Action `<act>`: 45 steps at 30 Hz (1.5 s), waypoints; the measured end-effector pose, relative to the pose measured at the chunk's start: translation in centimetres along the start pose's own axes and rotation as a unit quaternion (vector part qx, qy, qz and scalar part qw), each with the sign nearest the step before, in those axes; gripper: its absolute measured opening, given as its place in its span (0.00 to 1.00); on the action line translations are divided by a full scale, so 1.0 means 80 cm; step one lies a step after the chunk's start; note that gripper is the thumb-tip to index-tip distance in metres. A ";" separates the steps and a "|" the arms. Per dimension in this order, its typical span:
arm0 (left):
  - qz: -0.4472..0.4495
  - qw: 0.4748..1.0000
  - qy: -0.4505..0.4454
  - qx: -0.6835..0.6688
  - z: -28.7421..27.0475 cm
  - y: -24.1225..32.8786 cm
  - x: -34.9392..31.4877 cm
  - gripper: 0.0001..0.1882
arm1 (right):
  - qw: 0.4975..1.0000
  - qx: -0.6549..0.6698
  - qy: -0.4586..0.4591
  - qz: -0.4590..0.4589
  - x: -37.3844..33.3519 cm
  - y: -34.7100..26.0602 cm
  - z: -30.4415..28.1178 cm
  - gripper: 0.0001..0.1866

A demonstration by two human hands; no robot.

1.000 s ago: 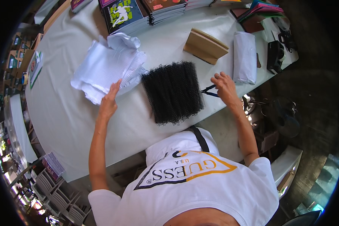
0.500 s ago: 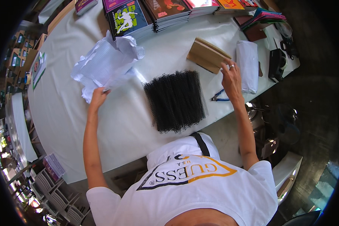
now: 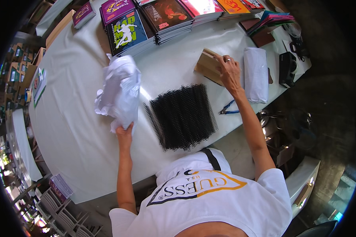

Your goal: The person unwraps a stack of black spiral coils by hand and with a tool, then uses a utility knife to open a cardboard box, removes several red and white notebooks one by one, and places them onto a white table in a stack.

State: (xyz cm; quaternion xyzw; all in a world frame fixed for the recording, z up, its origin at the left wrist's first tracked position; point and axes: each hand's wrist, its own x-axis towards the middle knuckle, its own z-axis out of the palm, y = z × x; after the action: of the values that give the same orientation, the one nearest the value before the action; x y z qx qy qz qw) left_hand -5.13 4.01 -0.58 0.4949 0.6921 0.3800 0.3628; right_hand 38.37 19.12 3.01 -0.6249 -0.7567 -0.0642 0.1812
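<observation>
A crumpled sheet of white wrapping paper is gripped at its near edge by my left hand. Farther right, my right hand has its fingers closed on the upper edge of a brown wooden block that rests on the table. Between my arms lies a broad pile of black plastic spiral binding coils. Blue-handled pliers lie just right of the coils, below my right forearm. Next to my right hand is a white wrapped bundle.
Stacks of spiral notebooks line the table's far side. A black tape dispenser and colourful folders sit at the right. A clipboard lies near the left edge of the white-covered table.
My left hand has moved right, bringing the paper closer to the coils and bunching it narrower. My right hand has shifted left and farther over the wooden block.
</observation>
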 end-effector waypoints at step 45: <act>0.346 0.753 -0.315 0.462 0.196 0.194 0.137 0.47 | 0.955 0.026 0.276 0.105 0.014 -0.032 -0.118 0.22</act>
State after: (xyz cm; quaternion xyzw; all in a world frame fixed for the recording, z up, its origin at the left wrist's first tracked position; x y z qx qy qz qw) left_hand 12.32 20.57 4.78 0.8998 0.4113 -0.0637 0.1311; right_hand 37.55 16.54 12.50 -0.6540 -0.6085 -0.1952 0.4048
